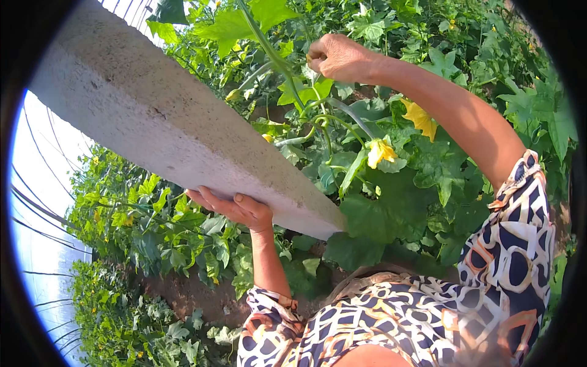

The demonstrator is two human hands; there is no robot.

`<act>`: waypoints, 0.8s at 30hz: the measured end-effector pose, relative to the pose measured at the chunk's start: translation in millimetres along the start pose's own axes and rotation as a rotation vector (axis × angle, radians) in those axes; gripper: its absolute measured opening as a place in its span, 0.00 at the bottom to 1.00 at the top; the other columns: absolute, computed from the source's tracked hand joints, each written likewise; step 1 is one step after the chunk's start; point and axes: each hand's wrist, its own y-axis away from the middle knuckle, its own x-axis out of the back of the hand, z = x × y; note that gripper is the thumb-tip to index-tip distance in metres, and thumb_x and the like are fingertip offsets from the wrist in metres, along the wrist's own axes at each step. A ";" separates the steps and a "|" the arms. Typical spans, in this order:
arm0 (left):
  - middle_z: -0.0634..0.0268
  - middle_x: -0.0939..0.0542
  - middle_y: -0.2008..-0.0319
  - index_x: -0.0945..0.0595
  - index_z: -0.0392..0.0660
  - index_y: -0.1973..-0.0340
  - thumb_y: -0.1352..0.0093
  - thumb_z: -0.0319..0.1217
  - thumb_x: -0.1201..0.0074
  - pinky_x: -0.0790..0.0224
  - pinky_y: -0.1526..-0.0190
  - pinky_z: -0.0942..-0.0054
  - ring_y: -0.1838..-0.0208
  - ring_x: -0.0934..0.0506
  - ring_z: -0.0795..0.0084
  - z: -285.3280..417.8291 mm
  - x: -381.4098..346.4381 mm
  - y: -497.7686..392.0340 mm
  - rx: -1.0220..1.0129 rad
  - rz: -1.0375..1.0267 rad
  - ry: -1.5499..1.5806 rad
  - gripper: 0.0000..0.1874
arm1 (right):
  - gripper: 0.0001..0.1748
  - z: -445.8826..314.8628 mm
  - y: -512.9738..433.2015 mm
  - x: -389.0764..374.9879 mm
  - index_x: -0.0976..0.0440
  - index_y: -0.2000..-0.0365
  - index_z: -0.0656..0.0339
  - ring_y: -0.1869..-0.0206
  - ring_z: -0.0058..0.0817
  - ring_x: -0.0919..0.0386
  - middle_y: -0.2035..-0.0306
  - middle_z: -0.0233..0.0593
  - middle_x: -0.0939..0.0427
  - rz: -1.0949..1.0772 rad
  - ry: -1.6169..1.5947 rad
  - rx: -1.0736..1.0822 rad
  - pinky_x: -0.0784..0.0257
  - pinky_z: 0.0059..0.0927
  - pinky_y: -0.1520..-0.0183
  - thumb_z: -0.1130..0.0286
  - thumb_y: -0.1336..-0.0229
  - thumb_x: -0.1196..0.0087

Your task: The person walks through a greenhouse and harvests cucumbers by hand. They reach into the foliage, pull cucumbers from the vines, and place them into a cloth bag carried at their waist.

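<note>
A thick concrete post slants across the view from the upper left to the centre. My left hand rests against its lower face, fingers spread. At the top, my right hand is curled beside a vine stem, thumb and fingertips closed together; whether something small is between them cannot be told. Below that hand, curling tendrils and young green gourds hang from the vine. One gourd ends in a yellow flower. Another yellow bloom is beside my right forearm.
Dense leafy vines surround the post on both sides. Bare soil shows between the plants at the lower left. Beyond them, at the far left, is a translucent greenhouse cover with dark curved lines across it.
</note>
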 end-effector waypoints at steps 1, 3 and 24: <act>0.41 0.60 0.36 0.51 0.38 0.38 0.31 0.44 0.72 0.61 0.38 0.45 0.33 0.57 0.44 7.3 -11.9 -0.7 0.008 0.006 0.057 0.31 | 0.11 20.8 -13.3 2.0 0.28 0.74 0.69 0.78 0.27 0.32 0.82 0.41 0.29 -0.028 0.080 0.000 0.36 0.33 0.72 0.69 0.50 0.52; 0.41 0.59 0.36 0.48 0.37 0.39 0.31 0.43 0.72 0.60 0.39 0.46 0.34 0.56 0.43 13.8 -17.3 1.3 0.007 0.012 0.042 0.30 | 0.11 41.6 -26.1 -6.3 0.26 0.79 0.68 0.78 0.36 0.28 0.82 0.47 0.26 -0.241 0.399 0.206 0.35 0.36 0.72 0.68 0.55 0.48; 0.38 0.55 0.37 0.44 0.34 0.42 0.33 0.36 0.68 0.58 0.39 0.47 0.35 0.53 0.38 -2.0 -1.0 9.5 -0.065 0.032 -0.002 0.27 | 0.20 90.1 -5.0 -59.7 0.36 0.61 0.57 0.58 0.41 0.33 0.62 0.39 0.33 -0.323 0.573 0.366 0.39 0.39 0.56 0.72 0.59 0.44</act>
